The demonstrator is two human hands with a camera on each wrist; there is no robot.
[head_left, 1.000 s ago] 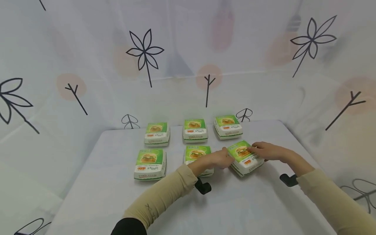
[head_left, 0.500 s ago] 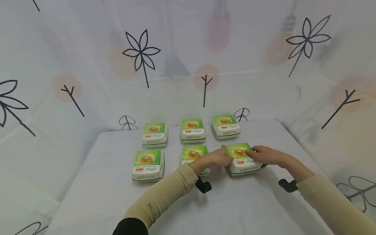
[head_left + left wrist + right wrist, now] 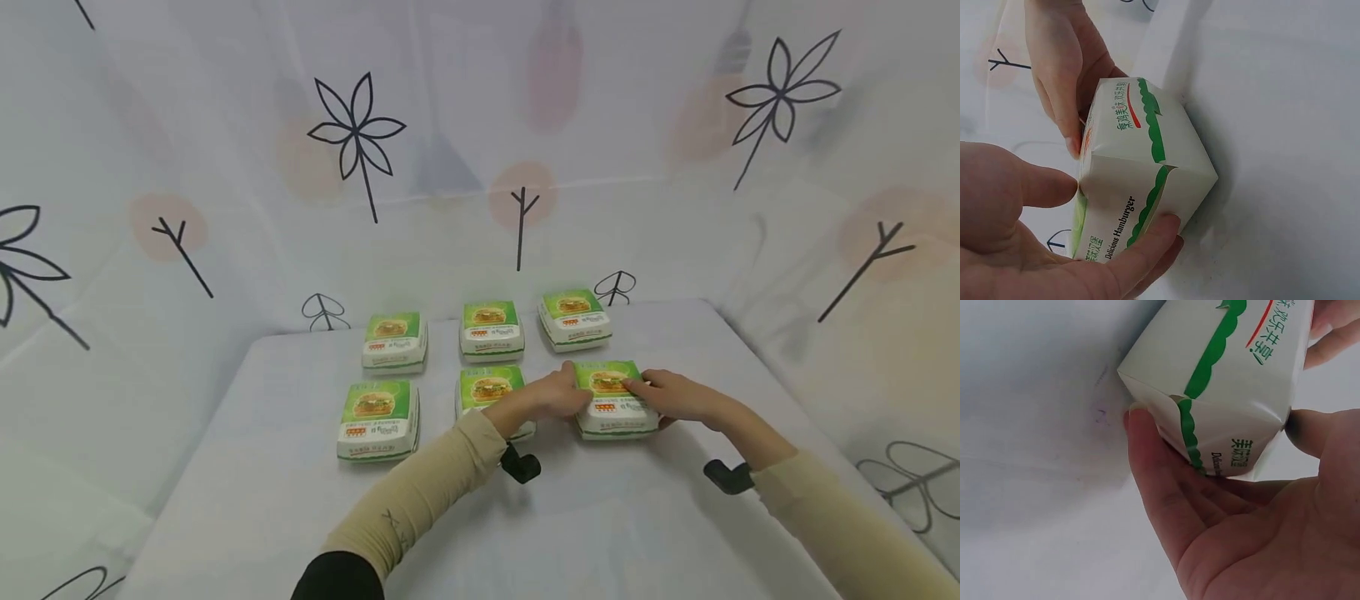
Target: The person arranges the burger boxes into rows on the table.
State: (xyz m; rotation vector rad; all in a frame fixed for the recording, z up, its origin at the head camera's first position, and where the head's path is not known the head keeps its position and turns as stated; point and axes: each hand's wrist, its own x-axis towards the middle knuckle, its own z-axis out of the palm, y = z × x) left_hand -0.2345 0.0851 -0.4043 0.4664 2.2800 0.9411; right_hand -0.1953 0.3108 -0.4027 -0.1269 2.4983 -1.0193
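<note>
Both hands hold a green-and-white hamburger box [image 3: 617, 414] at the front right of the group in the head view. My left hand [image 3: 553, 393] grips its left side, thumb at the top edge and fingers along the side wall [image 3: 1119, 212]. On the opposite side my right hand [image 3: 678, 395] has its thumb over the lid and its fingers low on the wall, near the bottom corner in the right wrist view [image 3: 1166, 487]. The box sits squarely, its printed front towards me, close over the white tabletop. My left forearm partly covers the neighbouring hamburger box [image 3: 487, 385].
Three more boxes form a back row: left [image 3: 393, 342], middle [image 3: 491, 332] and right [image 3: 574, 319], the last slightly turned. Another box [image 3: 378, 421] stands front left. A white tablecloth [image 3: 247, 492] covers the table, with a patterned curtain [image 3: 450, 242] behind.
Between my hands, the held box has turned from a skewed angle to sit straight, its near edge now facing me. Both hands have kept their hold, and the head view has shifted slightly.
</note>
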